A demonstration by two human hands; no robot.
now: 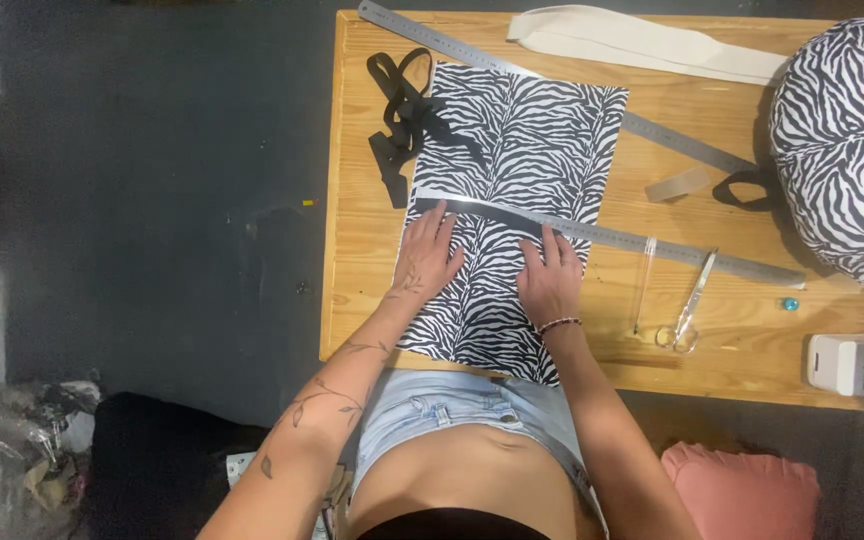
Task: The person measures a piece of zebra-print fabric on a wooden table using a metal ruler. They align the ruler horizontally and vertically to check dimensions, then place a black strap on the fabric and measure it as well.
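Note:
A zebra-print fabric piece (512,150) lies flat on the wooden table (372,240), its near end hanging toward my body. A long metal ruler (652,245) lies across the fabric's middle. My left hand (425,258) rests flat on the fabric just below the ruler's left end, fingers spread. Further right, my right hand (549,277) presses flat on the fabric, fingertips touching the ruler's near edge. Neither hand holds anything.
A second metal ruler (452,45) runs diagonally across the far side. Black straps (402,115) lie left of the fabric. Scissors (690,305), a clear tool, a zebra-print bag (837,150), beige webbing (642,40) and a small white device (852,362) sit to the right.

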